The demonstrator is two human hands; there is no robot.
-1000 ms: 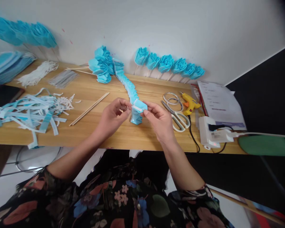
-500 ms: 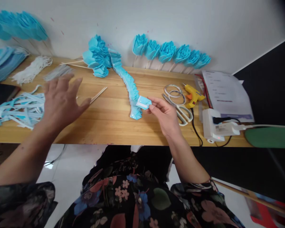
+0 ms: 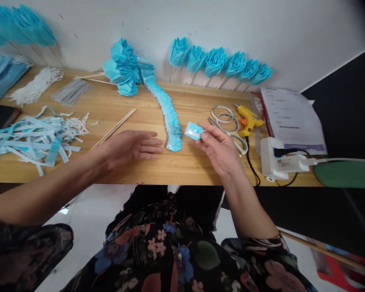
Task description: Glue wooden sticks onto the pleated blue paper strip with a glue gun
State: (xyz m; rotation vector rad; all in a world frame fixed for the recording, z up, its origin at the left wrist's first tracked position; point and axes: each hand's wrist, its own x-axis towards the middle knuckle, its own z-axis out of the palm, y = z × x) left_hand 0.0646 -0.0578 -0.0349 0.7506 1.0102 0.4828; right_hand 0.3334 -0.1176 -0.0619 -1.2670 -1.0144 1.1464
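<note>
Between thumb and fingers, my right hand (image 3: 222, 148) pinches a small blue folded petal piece (image 3: 194, 131) with a whitish face, held above the table. My left hand (image 3: 134, 148) is stretched out with its fingers extended and holds nothing. It hovers over the wood, left of the near end of a long curved row of overlapping blue petal pieces (image 3: 167, 107). Two thin wooden sticks (image 3: 118, 123) lie just behind my left wrist.
Blue flowers on sticks (image 3: 215, 63) lean against the wall. White scissors (image 3: 241, 144), tape rolls (image 3: 223, 115), a yellow glue gun (image 3: 248, 121) and a power strip (image 3: 269, 158) lie at right. Cut strips (image 3: 33, 138), grey wires (image 3: 72, 92) and white cords (image 3: 38, 85) lie at left.
My left hand has moved right, from over the cut strips to near the petal row. My right hand has shifted slightly right with the petal piece, away from the row.
</note>
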